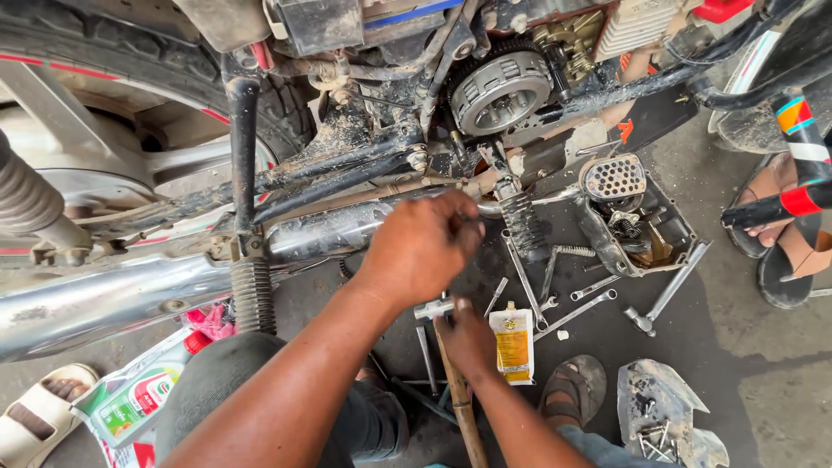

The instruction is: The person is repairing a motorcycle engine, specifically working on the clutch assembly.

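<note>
Nearest the camera, the right hand is closed around the top of a wooden handle, gripping it just under a small metal hammer head that sticks out to the left. Just beside it on the oily floor lies a small yellow and white tube, with a sandalled foot below it. Above, the left hand is curled into a loose fist against the motorcycle's underside, its fingertips pinching something at the frame that is too hidden to make out. Spanners and a coil spring lie scattered to the right, near a removed engine cover. Farther off, the exposed round clutch sits in the engine, the chrome exhaust pipe runs left, and the rear tyre fills the upper left corner.
</note>
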